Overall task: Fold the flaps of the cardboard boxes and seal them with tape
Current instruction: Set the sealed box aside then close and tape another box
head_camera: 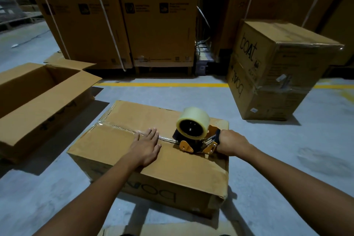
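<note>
Closed cardboard box (pixel 157 161) on the floor (pixel 287 159), long axis left to right along its taped seam (pixel 122 128), left hand (pixel 146 147) flat on seam, fingers straight, right hand (pixel 232 142) gripping tape dispenser (pixel 193 132) handle, dispenser nose pointing left along seam, near box's right end.

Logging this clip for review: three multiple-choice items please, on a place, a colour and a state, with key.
1. Where is the open box relative to the taped box? A. Left of it B. Right of it C. On it
2. What colour is the floor line? A. White B. Red C. Yellow
3. What is the left hand doing? A. Making a fist B. Lying flat on the taped box C. Lifting a flap
Key: 1 A, it sits left in view; 2 C, the stripe is yellow; 3 B, it lies flat on the top, while the right hand grips the dispenser.
</note>
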Demonstrator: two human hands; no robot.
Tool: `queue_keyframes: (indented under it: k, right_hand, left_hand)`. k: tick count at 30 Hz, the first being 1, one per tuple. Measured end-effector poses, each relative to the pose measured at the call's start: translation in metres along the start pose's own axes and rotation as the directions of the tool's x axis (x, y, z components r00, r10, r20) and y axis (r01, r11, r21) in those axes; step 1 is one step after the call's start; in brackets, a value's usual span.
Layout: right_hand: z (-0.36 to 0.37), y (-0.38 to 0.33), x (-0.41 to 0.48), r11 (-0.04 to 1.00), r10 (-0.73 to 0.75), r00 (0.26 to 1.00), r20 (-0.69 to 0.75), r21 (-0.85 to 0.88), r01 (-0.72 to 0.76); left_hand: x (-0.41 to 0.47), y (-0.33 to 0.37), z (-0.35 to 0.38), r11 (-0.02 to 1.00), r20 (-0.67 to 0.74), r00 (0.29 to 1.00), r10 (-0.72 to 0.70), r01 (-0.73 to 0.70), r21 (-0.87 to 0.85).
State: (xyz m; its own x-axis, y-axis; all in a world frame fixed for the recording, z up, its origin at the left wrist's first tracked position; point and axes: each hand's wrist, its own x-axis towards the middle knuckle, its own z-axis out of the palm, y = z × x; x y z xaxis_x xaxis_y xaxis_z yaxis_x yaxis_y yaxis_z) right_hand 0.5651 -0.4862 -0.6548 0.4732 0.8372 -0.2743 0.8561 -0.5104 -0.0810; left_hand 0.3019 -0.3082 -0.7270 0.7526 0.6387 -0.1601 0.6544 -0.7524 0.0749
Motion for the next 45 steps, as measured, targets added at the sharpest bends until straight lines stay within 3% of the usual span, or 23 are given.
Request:
queue_keyframes:
  k: [4,6,12,20,25,34,45]
  right_hand:
    - [-0.008,-0.007,-0.005,1.0,-0.02,1.0,-0.02,-0.007,0.02]
    - [-0.011,-0.008,-0.008,1.0,-0.025,0.999,-0.023,-0.009,0.025]
    - [-0.016,0.001,-0.016,0.997,-0.033,0.999,-0.021,-0.068,0.031]
    - [-0.014,0.043,-0.039,0.993,0.092,0.995,-0.028,-0.068,-0.094]
    - [-0.015,0.037,-0.041,0.994,0.076,0.996,-0.056,-0.077,-0.08]
    - [-0.022,0.041,-0.043,0.991,0.023,0.998,-0.059,-0.131,-0.03]
    - [-0.022,0.113,-0.066,0.985,0.135,0.989,-0.065,-0.1,-0.141]
  left_hand:
    - [0.001,0.053,-0.003,0.985,-0.009,0.991,0.131,-0.132,-0.11]
    - [0.002,0.075,-0.002,0.982,-0.013,0.992,0.127,-0.128,-0.142]
    - [0.007,0.065,0.008,0.978,-0.03,0.986,0.164,-0.167,-0.127]
    - [0.008,0.073,0.007,0.989,0.021,0.99,0.142,-0.14,-0.056]
    - [0.007,0.121,0.008,0.962,-0.011,0.969,0.246,-0.246,-0.122]
    - [0.011,0.129,0.015,0.972,0.028,0.974,0.224,-0.221,-0.084]
    - [0.01,0.133,0.012,0.984,0.064,0.982,0.178,-0.176,-0.032]
